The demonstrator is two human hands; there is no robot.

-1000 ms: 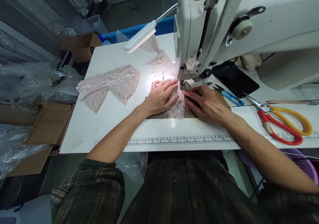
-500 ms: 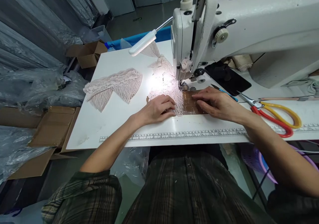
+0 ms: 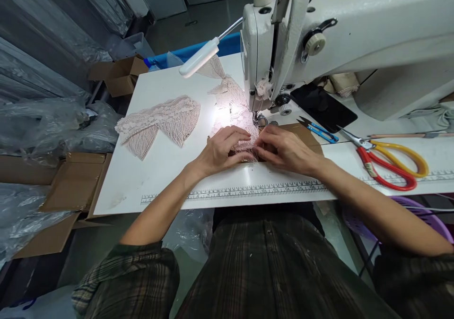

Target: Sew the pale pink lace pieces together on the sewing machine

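A strip of pale pink lace (image 3: 234, 102) runs under the needle of a white sewing machine (image 3: 319, 35) and over a brown card piece (image 3: 305, 134) on the white table (image 3: 166, 177). My left hand (image 3: 222, 150) presses on the near end of the lace with curled fingers. My right hand (image 3: 285, 149) meets it from the right, its fingertips pinching the same lace just in front of the presser foot. The lace end under both hands is mostly hidden.
A second lace piece (image 3: 159, 123) lies to the left. Blue thread snips (image 3: 319, 131) and red-and-yellow scissors (image 3: 390, 165) lie to the right. A lamp (image 3: 198, 56) hangs over the work. A ruler strip (image 3: 248, 191) lines the front edge. Cardboard boxes (image 3: 76, 182) and plastic bags sit left.
My right hand has slid left from the brown card onto the lace, meeting my left hand. The lace has bunched between the two hands.
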